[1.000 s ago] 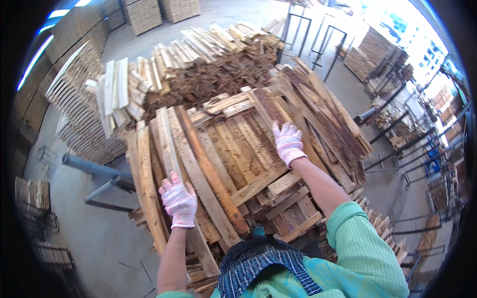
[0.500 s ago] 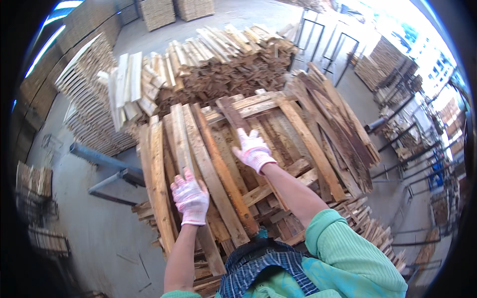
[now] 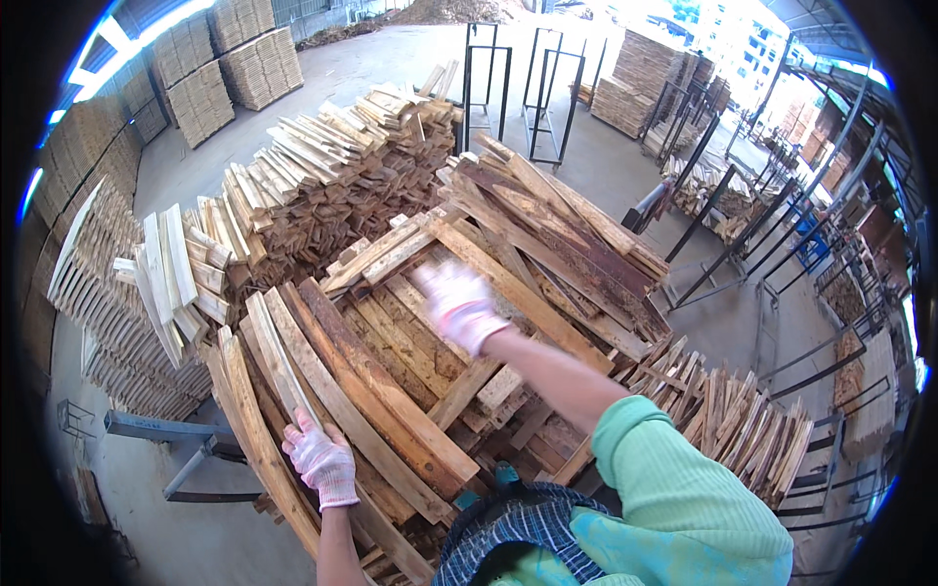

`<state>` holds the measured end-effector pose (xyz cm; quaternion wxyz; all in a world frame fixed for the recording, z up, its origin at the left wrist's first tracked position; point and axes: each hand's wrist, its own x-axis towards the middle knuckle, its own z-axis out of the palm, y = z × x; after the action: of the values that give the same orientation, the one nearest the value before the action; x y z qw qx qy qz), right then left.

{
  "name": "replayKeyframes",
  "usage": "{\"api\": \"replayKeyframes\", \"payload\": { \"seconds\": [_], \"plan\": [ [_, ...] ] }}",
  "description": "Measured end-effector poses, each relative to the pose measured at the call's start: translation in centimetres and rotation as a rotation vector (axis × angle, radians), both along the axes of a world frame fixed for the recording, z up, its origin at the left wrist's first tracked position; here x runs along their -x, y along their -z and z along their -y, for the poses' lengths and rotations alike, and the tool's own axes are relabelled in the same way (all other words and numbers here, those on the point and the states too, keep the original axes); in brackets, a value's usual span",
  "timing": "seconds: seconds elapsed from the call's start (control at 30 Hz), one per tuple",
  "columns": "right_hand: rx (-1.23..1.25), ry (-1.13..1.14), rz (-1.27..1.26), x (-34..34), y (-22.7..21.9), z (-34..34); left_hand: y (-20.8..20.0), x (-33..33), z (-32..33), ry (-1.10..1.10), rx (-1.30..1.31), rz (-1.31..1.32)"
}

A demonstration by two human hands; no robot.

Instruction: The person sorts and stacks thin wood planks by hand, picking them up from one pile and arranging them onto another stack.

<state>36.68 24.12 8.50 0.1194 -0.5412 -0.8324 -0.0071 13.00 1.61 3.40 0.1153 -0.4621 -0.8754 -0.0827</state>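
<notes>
Both my hands wear white-and-pink knit gloves. My left hand (image 3: pixel 322 461) is closed on a narrow pale board (image 3: pixel 280 356) at the left of the pile, thumb and fingers at its two edges. Smeared by motion, my right hand (image 3: pixel 457 305) is over the middle of the pile, above rough planks (image 3: pixel 401 332); whether its fingers hold anything cannot be made out. Between my hands lie a grey-brown board (image 3: pixel 342 391), an orange-brown board (image 3: pixel 391 391) and a dark brown board (image 3: pixel 337 317) side by side, running toward me.
Dark bark-edged planks (image 3: pixel 547 225) lie at the pile's right. Beyond is a long heap of cut boards (image 3: pixel 322 186). A blue-grey metal beam (image 3: pixel 161 427) juts out at left. Black metal frames (image 3: pixel 489 88) stand at the back, and short sticks (image 3: pixel 723 410) are stacked at near right.
The dark board by my right hand now lies beside the orange one, further left. My right hand has come away from it. My left hand's fingers have closed round the pale board. The view has shifted.
</notes>
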Motion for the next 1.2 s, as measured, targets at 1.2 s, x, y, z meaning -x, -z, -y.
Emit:
{"api": "replayKeyframes", "payload": {
  "seconds": [1.2],
  "plan": [
    [0.451, 0.036, -0.189, -11.9, -1.8, -7.0, 0.2, -0.3, -0.5, 0.013, -0.050, 0.004]
  ]
}}
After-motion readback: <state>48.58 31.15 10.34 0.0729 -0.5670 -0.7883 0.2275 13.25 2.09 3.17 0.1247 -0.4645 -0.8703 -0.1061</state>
